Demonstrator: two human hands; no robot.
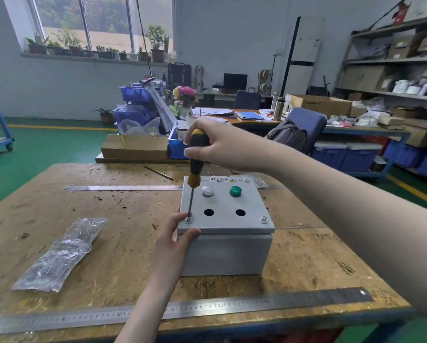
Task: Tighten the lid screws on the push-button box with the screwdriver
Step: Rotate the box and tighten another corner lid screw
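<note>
A grey push-button box [226, 253] stands on the wooden workbench [108, 243]. Its lid [223, 219] carries a white button [207, 190], a green button [235, 191] and two empty round holes. My right hand [216, 142] grips the black-and-yellow handle of a screwdriver [195, 167], which stands nearly upright with its tip in the near-left lid screw [188, 220]. My left hand [175, 241] holds the box's near-left corner, fingers curled beside that screw. Another screw [263, 219] sits at the near-right corner, and one [246, 180] at the far right.
A long steel ruler [207, 309] lies along the bench's near edge, and a second ruler [121, 188] lies behind the box on the left. A clear plastic bag [61, 253] rests left of the box. Desks, blue bins, cartons and shelves fill the room beyond.
</note>
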